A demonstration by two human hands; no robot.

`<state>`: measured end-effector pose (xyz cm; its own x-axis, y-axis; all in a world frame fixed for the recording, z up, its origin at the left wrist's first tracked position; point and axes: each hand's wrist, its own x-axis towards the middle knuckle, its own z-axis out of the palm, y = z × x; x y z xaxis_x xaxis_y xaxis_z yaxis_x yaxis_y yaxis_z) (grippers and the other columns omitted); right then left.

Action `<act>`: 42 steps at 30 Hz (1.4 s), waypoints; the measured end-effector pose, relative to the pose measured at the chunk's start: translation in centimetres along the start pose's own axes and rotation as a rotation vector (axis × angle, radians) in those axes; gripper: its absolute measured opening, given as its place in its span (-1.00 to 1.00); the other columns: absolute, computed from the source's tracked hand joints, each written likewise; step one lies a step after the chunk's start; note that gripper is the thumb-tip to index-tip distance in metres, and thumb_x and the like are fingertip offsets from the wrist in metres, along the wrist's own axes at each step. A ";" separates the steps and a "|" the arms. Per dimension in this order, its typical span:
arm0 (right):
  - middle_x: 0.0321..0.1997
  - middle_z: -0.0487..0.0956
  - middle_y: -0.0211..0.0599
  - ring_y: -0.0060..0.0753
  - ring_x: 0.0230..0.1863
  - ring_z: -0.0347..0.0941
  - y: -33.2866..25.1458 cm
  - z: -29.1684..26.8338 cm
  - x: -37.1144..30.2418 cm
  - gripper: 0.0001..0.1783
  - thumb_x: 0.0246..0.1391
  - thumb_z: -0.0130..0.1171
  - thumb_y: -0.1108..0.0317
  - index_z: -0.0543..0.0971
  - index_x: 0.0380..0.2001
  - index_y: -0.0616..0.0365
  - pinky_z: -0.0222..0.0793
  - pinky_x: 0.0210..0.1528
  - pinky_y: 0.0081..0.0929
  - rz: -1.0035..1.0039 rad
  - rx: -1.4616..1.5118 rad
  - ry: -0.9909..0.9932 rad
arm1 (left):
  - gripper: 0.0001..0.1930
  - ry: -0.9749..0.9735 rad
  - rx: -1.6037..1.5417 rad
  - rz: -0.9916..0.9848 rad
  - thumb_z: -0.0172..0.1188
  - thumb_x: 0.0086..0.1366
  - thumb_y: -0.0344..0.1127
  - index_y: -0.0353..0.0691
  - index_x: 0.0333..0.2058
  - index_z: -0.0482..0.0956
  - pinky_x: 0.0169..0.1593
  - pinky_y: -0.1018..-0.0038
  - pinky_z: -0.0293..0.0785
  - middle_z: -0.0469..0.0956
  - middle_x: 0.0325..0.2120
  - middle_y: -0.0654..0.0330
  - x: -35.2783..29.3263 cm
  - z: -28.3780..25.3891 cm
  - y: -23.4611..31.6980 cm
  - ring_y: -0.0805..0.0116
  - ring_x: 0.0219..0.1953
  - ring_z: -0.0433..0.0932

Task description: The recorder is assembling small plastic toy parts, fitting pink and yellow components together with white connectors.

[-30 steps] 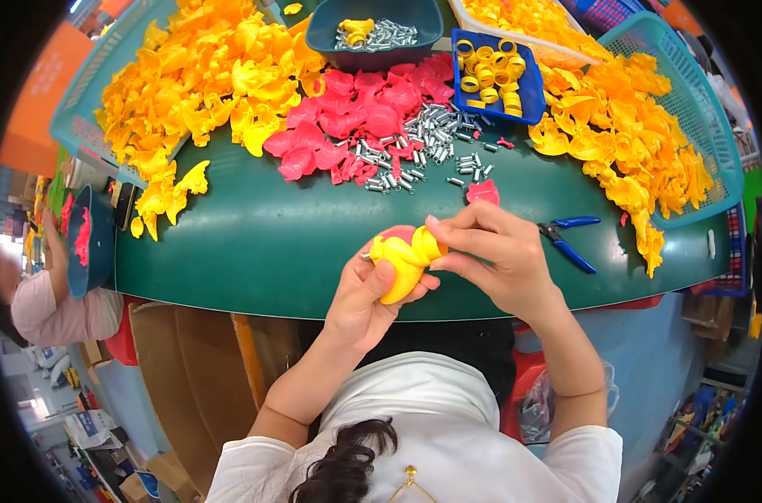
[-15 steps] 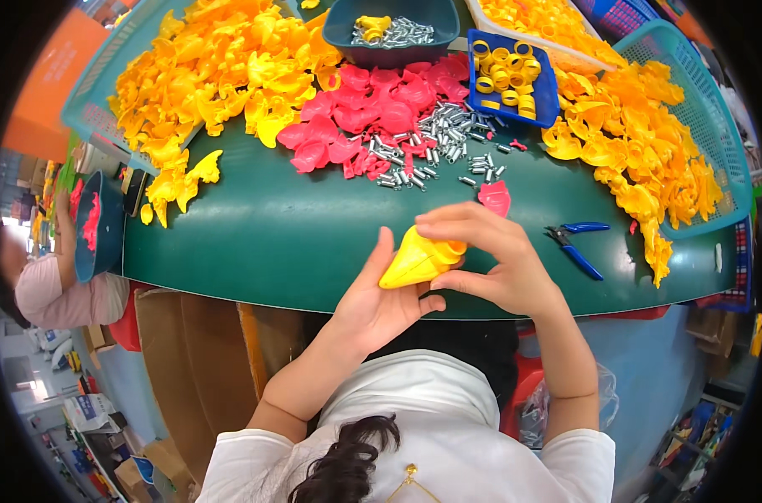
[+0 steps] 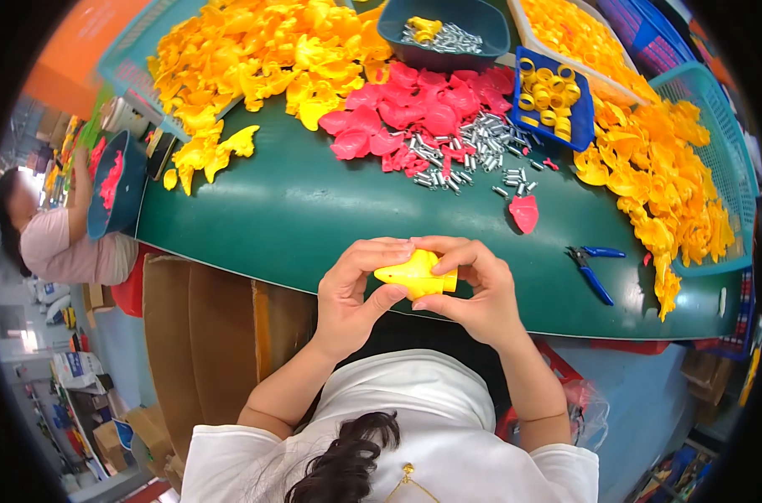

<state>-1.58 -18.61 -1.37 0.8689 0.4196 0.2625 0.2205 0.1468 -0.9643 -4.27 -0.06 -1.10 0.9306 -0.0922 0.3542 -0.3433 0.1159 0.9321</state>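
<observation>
Over the table's near edge, both hands grip a yellow plastic part point(image 3: 414, 275), lying sideways with its pointed end to the left and a round collar at the right. My left hand point(image 3: 353, 283) closes on the pointed end, thumb below and fingers above. Fingers and thumb of my right hand point(image 3: 480, 283) pinch the collar end and cover some of it. Beyond the hands lie a single pink cupped piece point(image 3: 523, 214), loose metal springs point(image 3: 487, 141) and a heap of pink plastic pieces point(image 3: 414, 109). Blue-handled pliers point(image 3: 595, 270) rest to the right.
Yellow shells are heaped at left point(image 3: 255, 59) and right point(image 3: 666, 168), spilling from teal baskets. A dark bin point(image 3: 381, 29) holds springs; a blue tray point(image 3: 584, 117) holds yellow rings. Brown cardboard point(image 3: 196, 335) stands below the table's edge. Another person point(image 3: 70, 226) sits at far left.
The yellow part has turned from slanting to nearly level. My left hand has gone from a flat, supporting palm to gripping its pointed end. The whole view has shifted slightly.
</observation>
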 end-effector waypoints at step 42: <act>-0.31 0.44 -0.39 -0.25 -0.16 0.34 5.9 1.9 17.4 -0.73 -0.25 0.33 0.38 0.61 -0.35 0.02 0.38 -0.14 -0.39 -0.533 -1.223 0.025 | -0.64 0.144 1.623 -0.147 0.22 0.21 -0.21 -0.25 -0.06 0.51 0.06 0.21 0.38 0.55 -0.13 0.03 8.7 -16.0 -2.4 -0.02 -0.04 0.42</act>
<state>13.98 -8.74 -2.39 0.5578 0.5441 0.6268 0.7752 -0.6113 -0.1593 6.65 14.69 -1.51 0.9370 0.0907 0.3373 0.0651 -0.9941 0.0864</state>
